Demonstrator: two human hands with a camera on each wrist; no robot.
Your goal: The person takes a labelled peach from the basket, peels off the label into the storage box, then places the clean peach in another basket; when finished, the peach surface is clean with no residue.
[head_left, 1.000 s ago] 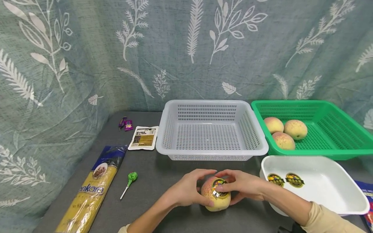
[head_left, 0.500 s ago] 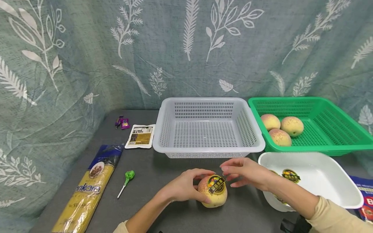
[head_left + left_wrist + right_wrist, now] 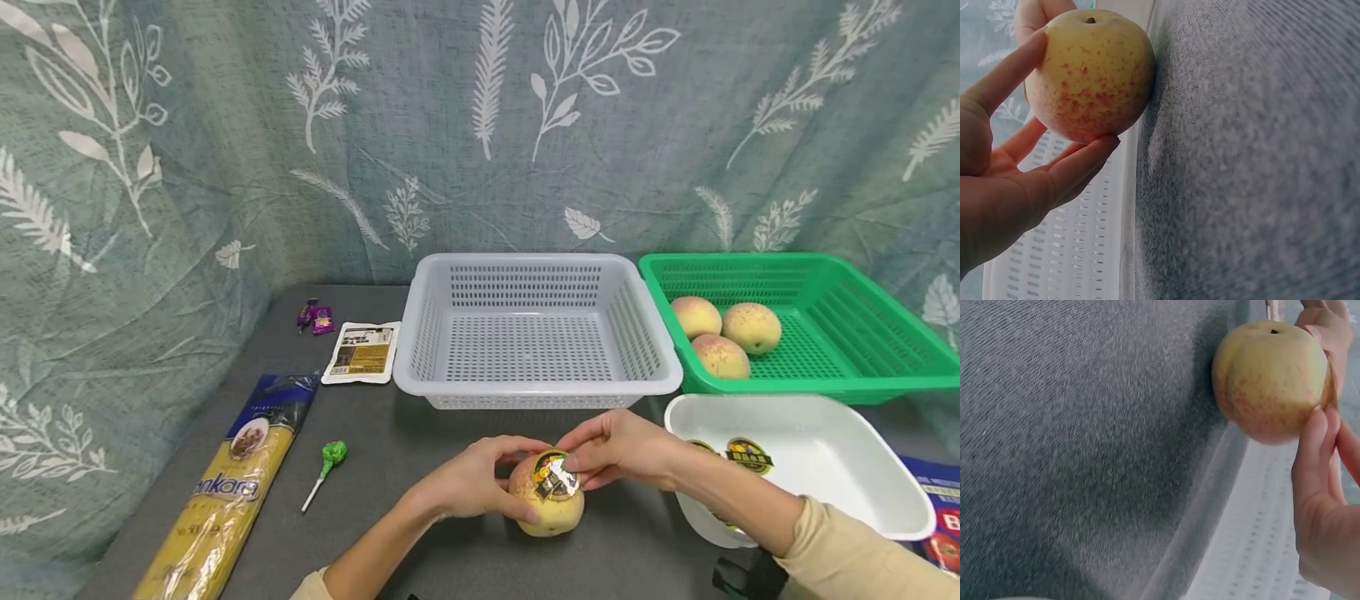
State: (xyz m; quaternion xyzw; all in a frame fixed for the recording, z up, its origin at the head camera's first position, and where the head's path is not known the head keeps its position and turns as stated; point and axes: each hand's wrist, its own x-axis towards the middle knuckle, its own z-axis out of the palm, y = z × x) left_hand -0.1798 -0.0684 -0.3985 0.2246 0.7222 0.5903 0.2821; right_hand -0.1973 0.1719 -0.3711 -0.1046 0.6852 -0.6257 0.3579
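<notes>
A yellow-red fruit (image 3: 547,510) (image 3: 1091,72) (image 3: 1269,378) rests on the grey table (image 3: 420,467) near its front edge. A round glossy sticker (image 3: 555,479) sits on the fruit's top, wrinkled. My left hand (image 3: 491,485) (image 3: 1016,181) grips the fruit from the left, thumb low and fingers over the far side. My right hand (image 3: 603,454) (image 3: 1322,487) comes in from the right, and its fingertips pinch the sticker's upper right edge against the fruit.
An empty white basket (image 3: 540,387) stands behind the fruit. Right of it, a green basket (image 3: 825,387) holds three similar fruits (image 3: 723,333). A white tray (image 3: 840,500) with stickers (image 3: 748,454) is front right. A pasta bag (image 3: 225,492), lollipop (image 3: 330,458), sachet (image 3: 363,352) and candy (image 3: 315,317) lie left.
My right hand lifted away from the fruit with the sticker's edge half a second ago, then came back down onto the sticker. The left hand kept its hold on the fruit.
</notes>
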